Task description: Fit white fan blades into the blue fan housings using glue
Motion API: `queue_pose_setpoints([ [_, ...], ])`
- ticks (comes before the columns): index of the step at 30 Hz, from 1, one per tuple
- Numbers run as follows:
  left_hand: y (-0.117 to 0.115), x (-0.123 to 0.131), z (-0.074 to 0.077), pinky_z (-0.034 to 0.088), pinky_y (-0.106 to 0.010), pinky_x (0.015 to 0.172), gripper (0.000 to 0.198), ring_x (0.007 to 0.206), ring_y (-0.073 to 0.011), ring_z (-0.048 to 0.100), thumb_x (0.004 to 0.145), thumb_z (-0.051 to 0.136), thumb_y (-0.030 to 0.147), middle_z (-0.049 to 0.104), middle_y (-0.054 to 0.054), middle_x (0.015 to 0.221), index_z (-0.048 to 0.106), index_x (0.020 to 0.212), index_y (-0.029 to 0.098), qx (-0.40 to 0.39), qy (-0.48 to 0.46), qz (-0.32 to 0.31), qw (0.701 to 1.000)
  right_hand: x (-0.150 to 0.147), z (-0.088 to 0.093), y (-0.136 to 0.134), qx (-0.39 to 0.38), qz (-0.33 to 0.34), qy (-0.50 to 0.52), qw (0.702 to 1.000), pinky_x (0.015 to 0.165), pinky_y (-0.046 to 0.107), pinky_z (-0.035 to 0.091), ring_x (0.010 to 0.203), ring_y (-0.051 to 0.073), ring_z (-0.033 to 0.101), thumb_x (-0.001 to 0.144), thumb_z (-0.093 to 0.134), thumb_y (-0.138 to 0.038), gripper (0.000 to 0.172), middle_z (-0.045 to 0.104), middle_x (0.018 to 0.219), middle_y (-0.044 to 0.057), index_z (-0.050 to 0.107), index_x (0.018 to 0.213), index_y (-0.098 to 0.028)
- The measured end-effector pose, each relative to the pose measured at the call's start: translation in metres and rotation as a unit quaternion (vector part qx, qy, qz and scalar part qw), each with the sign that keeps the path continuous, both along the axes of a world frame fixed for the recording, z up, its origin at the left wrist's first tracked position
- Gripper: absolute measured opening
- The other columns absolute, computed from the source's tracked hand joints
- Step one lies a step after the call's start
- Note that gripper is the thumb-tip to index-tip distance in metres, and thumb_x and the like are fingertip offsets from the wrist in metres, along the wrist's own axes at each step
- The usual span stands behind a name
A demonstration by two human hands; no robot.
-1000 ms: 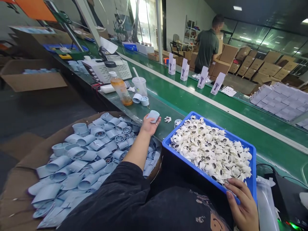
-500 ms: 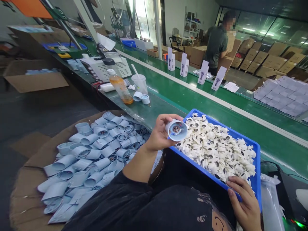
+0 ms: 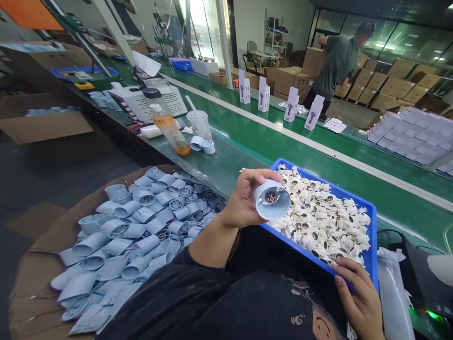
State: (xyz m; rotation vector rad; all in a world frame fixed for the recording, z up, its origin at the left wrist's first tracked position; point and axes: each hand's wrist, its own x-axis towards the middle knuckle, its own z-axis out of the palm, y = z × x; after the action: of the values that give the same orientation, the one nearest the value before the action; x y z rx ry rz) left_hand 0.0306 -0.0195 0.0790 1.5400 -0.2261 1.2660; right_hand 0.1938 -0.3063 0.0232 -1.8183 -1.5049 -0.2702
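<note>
My left hand (image 3: 242, 198) is closed around a pale blue plastic tube housing (image 3: 272, 200), its open end turned toward me with a small motor showing inside. It is raised over the near left corner of a blue tray (image 3: 371, 264) filled with several white fan impellers (image 3: 320, 219). My right hand (image 3: 357, 295) grips the tray's near right edge, fingers curled over the rim. At my left, a cardboard box (image 3: 31, 288) holds a heap of several more pale blue housings (image 3: 134, 226).
A green conveyor belt (image 3: 269, 141) runs past, with white product boxes (image 3: 264, 94) standing on it. An orange drink bottle (image 3: 169, 126), a plastic cup (image 3: 200, 123) and two housings sit at its edge. A person (image 3: 334, 63) handles cartons at the back right. White boxes (image 3: 410, 137) are stacked right.
My left hand picked a blue housing up from the belt's edge and brought it back over the tray, open end now facing me. My right hand stayed on the tray.
</note>
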Motion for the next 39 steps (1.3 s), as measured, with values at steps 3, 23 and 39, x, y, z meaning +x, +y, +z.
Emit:
queue_pose_setpoints([
  [3, -0.002, -0.002, 0.003, 0.056, -0.032, 0.082, 0.059, 0.102, -0.0205, 0.064, 0.062, 0.087, 0.018, 0.065, -0.004, 0.112, 0.046, 0.104, 0.028, -0.010, 0.003, 0.003, 1.000, -0.002, 0.001, 0.001, 0.004, 0.005, 0.003, 1.000, 0.075, 0.032, 0.059, 0.090, 0.020, 0.068, 0.092, 0.056, -0.028, 0.016, 0.068, 0.099, 0.007, 0.071, 0.096, -0.023],
  [23, -0.060, 0.042, -0.055, 0.054, -0.048, 0.094, 0.057, 0.110, -0.0318, 0.065, 0.072, 0.071, 0.032, 0.066, -0.008, 0.119, 0.053, 0.126, 0.030, 0.294, 0.337, -0.114, 0.887, -0.054, 0.003, 0.031, -0.058, -0.047, 0.227, 0.971, 0.101, 0.031, 0.046, 0.116, 0.019, 0.057, 0.080, 0.074, -0.039, 0.068, 0.061, 0.122, 0.010, 0.046, 0.138, -0.018],
  [39, -0.052, 0.009, -0.055, 0.055, -0.033, 0.081, 0.066, 0.100, -0.0255, 0.068, 0.053, 0.088, 0.037, 0.070, -0.011, 0.108, 0.051, 0.104, 0.022, -0.119, 0.427, -0.050, 0.895, 0.055, 0.043, 0.064, -0.332, -0.250, 0.040, 0.908, 0.096, 0.049, 0.045, 0.113, 0.028, 0.057, 0.091, 0.055, -0.010, 0.014, 0.065, 0.110, 0.013, 0.068, 0.097, -0.010],
])
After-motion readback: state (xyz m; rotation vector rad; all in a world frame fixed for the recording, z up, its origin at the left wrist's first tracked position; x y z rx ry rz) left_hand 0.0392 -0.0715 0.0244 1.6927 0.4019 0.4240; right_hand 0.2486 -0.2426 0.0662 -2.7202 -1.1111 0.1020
